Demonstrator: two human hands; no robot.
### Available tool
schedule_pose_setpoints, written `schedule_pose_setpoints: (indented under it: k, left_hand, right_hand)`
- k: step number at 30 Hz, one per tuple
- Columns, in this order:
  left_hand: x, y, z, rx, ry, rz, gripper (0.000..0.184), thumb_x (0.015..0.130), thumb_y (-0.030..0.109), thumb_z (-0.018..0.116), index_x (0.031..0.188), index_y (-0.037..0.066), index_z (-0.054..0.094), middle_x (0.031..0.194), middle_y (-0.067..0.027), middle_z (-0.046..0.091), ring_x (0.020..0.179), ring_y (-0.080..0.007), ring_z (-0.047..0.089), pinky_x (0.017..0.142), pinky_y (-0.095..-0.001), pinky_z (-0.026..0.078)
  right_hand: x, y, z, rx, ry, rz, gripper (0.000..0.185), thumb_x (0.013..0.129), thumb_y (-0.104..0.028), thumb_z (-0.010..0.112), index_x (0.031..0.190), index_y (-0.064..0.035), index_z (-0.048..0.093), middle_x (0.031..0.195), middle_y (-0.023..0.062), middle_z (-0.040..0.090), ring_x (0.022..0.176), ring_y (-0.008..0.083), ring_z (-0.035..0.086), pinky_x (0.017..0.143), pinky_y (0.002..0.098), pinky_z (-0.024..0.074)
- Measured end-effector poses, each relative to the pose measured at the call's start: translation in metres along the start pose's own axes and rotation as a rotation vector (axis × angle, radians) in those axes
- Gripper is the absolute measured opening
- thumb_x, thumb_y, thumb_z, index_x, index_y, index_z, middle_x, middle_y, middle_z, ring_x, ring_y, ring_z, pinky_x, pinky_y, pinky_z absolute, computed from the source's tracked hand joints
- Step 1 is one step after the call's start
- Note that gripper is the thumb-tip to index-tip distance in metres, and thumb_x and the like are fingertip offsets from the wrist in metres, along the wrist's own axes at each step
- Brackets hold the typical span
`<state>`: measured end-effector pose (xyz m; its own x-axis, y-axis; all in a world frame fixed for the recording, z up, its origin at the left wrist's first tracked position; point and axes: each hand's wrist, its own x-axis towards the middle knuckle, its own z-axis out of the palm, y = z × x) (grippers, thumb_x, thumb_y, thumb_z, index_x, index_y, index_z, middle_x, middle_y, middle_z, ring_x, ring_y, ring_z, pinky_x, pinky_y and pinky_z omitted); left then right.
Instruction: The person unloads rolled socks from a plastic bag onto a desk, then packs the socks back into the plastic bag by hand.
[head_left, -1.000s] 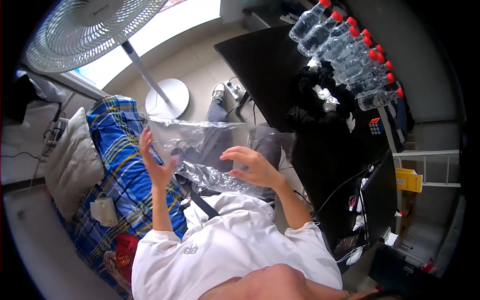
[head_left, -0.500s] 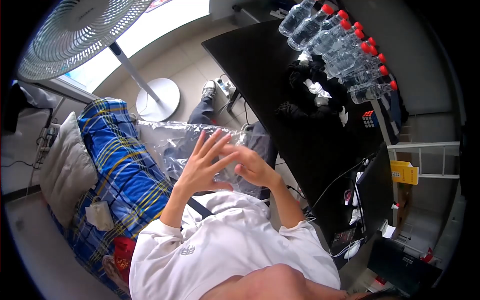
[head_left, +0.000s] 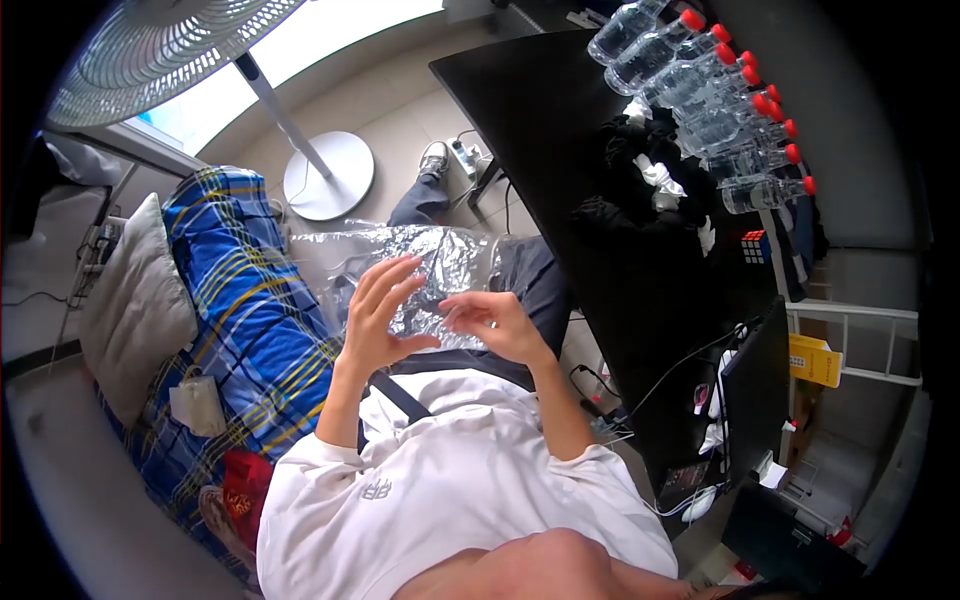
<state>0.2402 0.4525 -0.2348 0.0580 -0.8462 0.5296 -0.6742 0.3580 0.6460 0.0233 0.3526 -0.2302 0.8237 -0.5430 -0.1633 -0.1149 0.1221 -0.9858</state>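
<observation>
My left hand (head_left: 376,318) is raised over my lap, its fingers stretched out and thumb apart, with nothing in it. Facing it across a small gap is my right hand (head_left: 500,325), fingers loosely bent and apart, also holding nothing. Below both hands a crinkled, clear plastic sheet or bag (head_left: 455,252) lies over my legs. Whether either hand touches the plastic cannot be made out; both appear to be above it.
On my right, a black table (head_left: 520,110) holds water bottles (head_left: 690,75) with red caps, black and white cloth (head_left: 620,200), a puzzle cube (head_left: 755,247) and a monitor (head_left: 757,390). A blue plaid bed (head_left: 235,290), pillow (head_left: 135,300) and standing fan (head_left: 330,175) are left.
My hands, which overlapped with fingers close together, have moved apart. The view has shifted slightly, and more of the plastic over my lap shows between them.
</observation>
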Motion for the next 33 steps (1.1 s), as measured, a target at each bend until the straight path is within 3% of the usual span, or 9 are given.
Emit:
schedule_pose_setpoints:
  k: [6, 10, 14, 21, 25, 26, 29, 31, 33]
  left_hand:
    - [-0.003, 0.001, 0.005, 0.140, -0.084, 0.033, 0.056, 0.071, 0.043, 0.087, 0.115, 0.010, 0.074, 0.131, -0.0086, 0.069, 0.127, -0.0308, 0.063, 0.109, -0.0510, 0.045]
    - [0.007, 0.012, 0.016, 0.028, 0.005, -0.031, 0.030, 0.079, 0.023, 0.084, 0.106, 0.012, 0.077, 0.109, -0.0044, 0.077, 0.107, -0.0225, 0.073, 0.106, -0.0462, 0.048]
    - [0.006, 0.014, 0.019, -0.005, -0.001, -0.037, 0.022, 0.082, 0.018, 0.083, 0.102, 0.012, 0.078, 0.100, -0.0033, 0.079, 0.097, -0.0211, 0.075, 0.101, -0.0432, 0.050]
    - [0.010, 0.018, 0.014, 0.041, 0.050, -0.011, 0.013, 0.085, 0.014, 0.079, 0.097, 0.010, 0.076, 0.096, -0.0042, 0.078, 0.091, -0.0203, 0.075, 0.094, -0.0390, 0.054]
    - [0.015, 0.021, 0.003, 0.032, 0.149, -0.059, 0.010, 0.087, 0.005, 0.075, 0.097, 0.006, 0.076, 0.097, -0.0079, 0.077, 0.093, -0.0259, 0.074, 0.090, -0.0389, 0.055]
    - [0.015, 0.023, 0.002, 0.024, 0.205, -0.103, 0.010, 0.086, 0.004, 0.075, 0.097, 0.005, 0.076, 0.099, -0.0089, 0.077, 0.095, -0.0267, 0.073, 0.088, -0.0387, 0.055]
    - [0.019, 0.026, 0.005, -0.019, 0.292, -0.153, 0.013, 0.085, 0.000, 0.075, 0.097, 0.002, 0.075, 0.099, -0.0113, 0.074, 0.093, -0.0279, 0.069, 0.082, -0.0374, 0.053]
    - [0.016, 0.027, 0.006, -0.032, 0.335, -0.271, 0.014, 0.084, -0.001, 0.075, 0.098, 0.002, 0.075, 0.093, -0.0106, 0.070, 0.085, -0.0270, 0.066, 0.078, -0.0360, 0.051]
    - [0.018, 0.028, 0.008, -0.025, 0.380, -0.271, 0.013, 0.084, -0.001, 0.075, 0.097, 0.001, 0.075, 0.089, -0.0100, 0.066, 0.081, -0.0256, 0.062, 0.074, -0.0349, 0.049]
  right_hand:
    - [-0.001, -0.014, -0.002, -0.133, 0.084, -0.162, 0.028, 0.091, 0.008, 0.067, 0.118, 0.0015, 0.072, 0.102, 0.0112, 0.076, 0.096, 0.0166, 0.074, 0.084, 0.0284, 0.0583]
    - [-0.007, -0.026, 0.000, -0.266, 0.155, -0.241, 0.026, 0.088, 0.007, 0.071, 0.112, -0.0011, 0.074, 0.098, 0.0121, 0.076, 0.093, 0.0197, 0.075, 0.081, 0.0300, 0.0581]
    - [-0.012, -0.032, -0.002, -0.480, 0.251, -0.348, 0.014, 0.086, -0.001, 0.076, 0.099, -0.0024, 0.077, 0.092, 0.0130, 0.076, 0.082, 0.0264, 0.073, 0.074, 0.0348, 0.0560]
    - [-0.017, -0.055, -0.011, -0.658, 0.390, -0.501, 0.013, 0.079, 0.004, 0.079, 0.089, -0.0039, 0.076, 0.082, 0.0082, 0.073, 0.074, 0.0215, 0.069, 0.065, 0.0315, 0.0529]
    - [-0.021, -0.092, -0.068, -0.973, 0.785, -0.562, 0.013, 0.090, -0.009, 0.071, 0.103, -0.0074, 0.074, 0.106, 0.0110, 0.073, 0.101, 0.0292, 0.069, 0.088, 0.0397, 0.0547]
    - [-0.022, -0.094, -0.084, -1.176, 0.845, -0.472, 0.021, 0.090, -0.011, 0.072, 0.110, -0.0094, 0.074, 0.123, 0.0122, 0.069, 0.113, 0.0314, 0.063, 0.095, 0.0417, 0.0528]
    - [-0.004, -0.083, -0.109, -1.390, 0.980, -0.167, 0.046, 0.088, -0.016, 0.076, 0.133, -0.0171, 0.066, 0.137, 0.0110, 0.060, 0.122, 0.0340, 0.057, 0.102, 0.0446, 0.0497]
    - [0.003, -0.048, -0.134, -1.397, 0.840, 0.057, 0.043, 0.086, -0.015, 0.077, 0.129, -0.0152, 0.068, 0.130, 0.0114, 0.064, 0.118, 0.0325, 0.061, 0.097, 0.0431, 0.0521]
    - [0.003, -0.063, -0.124, -1.247, 0.863, 0.069, 0.040, 0.085, -0.011, 0.078, 0.123, -0.0129, 0.069, 0.118, 0.0118, 0.069, 0.110, 0.0313, 0.066, 0.092, 0.0423, 0.0543]
